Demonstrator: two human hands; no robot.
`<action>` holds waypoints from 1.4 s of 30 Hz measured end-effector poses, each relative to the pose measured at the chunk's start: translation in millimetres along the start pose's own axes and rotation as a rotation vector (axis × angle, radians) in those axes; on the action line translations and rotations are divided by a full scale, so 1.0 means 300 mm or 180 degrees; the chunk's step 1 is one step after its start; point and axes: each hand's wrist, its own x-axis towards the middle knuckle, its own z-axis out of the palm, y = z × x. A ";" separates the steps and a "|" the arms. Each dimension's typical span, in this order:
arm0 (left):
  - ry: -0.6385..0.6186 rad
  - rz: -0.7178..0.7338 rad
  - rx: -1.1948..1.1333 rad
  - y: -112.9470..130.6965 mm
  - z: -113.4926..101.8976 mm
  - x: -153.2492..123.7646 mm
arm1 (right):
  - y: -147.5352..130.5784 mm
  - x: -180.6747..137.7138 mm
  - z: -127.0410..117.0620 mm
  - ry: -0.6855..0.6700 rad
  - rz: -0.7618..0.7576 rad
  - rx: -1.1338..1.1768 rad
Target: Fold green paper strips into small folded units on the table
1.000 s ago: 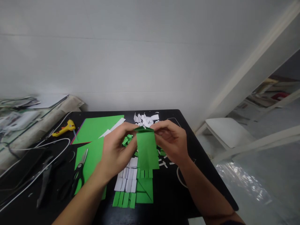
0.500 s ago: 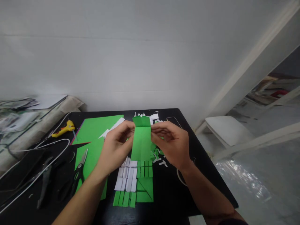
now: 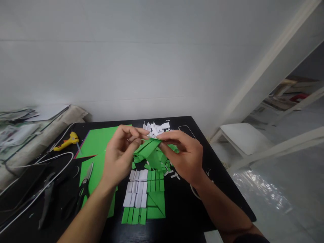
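Note:
Above the black table, a piece of green paper (image 3: pixel 150 150) is bent over and tilted between my two hands. My right hand (image 3: pixel 183 152) pinches its upper right end between thumb and fingers. My left hand (image 3: pixel 121 153) has thumb and fingertips closed on its left side, partly hiding that edge. Below lie white folded paper pieces (image 3: pixel 136 192) in rows, beside small green folded pieces (image 3: pixel 155 180). A creased green square (image 3: pixel 155 205) lies nearest me on the right, with more green strips (image 3: pixel 134 216) to its left.
Behind my hands are white paper scraps (image 3: pixel 154 129) and green cuttings. To the left lie scissors (image 3: pixel 85 184), large green sheets (image 3: pixel 101 141), a yellow glue gun (image 3: pixel 69 141) and a white cable (image 3: pixel 63 168). A white stool (image 3: pixel 240 138) stands right of the black table (image 3: pixel 187 209).
The green paper was upright and flat with a folded top flap; now it is bent over and tilted. My left hand has shifted slightly left and turned, uncovering the scraps behind.

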 end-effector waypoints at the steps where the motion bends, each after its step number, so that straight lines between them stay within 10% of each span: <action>1: -0.0012 0.0010 -0.0056 -0.001 -0.004 -0.004 | 0.002 0.000 -0.001 0.0014 -0.0060 -0.0029; 10: -0.0681 0.0238 -0.0097 0.011 -0.037 -0.017 | 0.011 0.001 0.001 -0.0029 0.0219 0.0267; 22: -0.0178 0.0849 0.0812 0.001 -0.010 -0.011 | -0.018 -0.005 -0.007 -0.0408 0.0701 0.0826; 30: 0.0581 0.0524 0.0911 -0.008 -0.004 -0.005 | 0.009 -0.013 0.009 -0.0352 0.0704 0.0709; 42: 0.0549 0.0153 0.0357 -0.013 -0.004 0.011 | 0.007 -0.002 0.002 -0.0627 0.1049 0.0878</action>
